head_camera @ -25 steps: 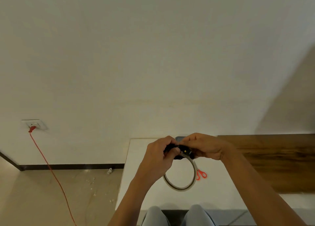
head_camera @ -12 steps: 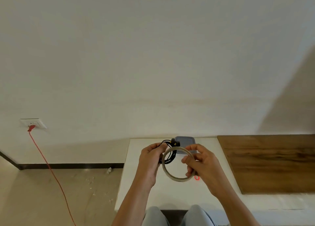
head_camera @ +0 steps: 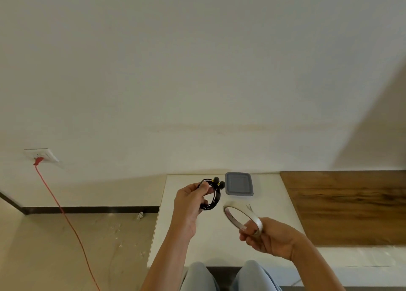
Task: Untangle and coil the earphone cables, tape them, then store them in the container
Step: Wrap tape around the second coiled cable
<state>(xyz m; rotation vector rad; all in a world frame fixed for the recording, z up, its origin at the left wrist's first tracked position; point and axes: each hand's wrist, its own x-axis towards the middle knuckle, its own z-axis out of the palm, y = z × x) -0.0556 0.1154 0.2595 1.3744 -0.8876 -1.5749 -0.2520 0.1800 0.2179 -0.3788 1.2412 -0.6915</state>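
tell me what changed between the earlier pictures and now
The right hand pulled the tape roll down and rightward, away from the coiled earphones; the hands, together before, are now apart. The left hand still grips them; the container stayed put.

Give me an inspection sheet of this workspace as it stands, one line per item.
Surface: white table, wooden panel on its right part.
Job's things: black earphone coil and tape roll held above the table; grey container at the far edge.
Clutter: scraps on the floor.
Grips: left hand holds the earphone coil; right hand holds the tape roll.
Cables: red cable runs from a wall socket down across the floor.
Surroundings: plain pale wall, dark skirting.
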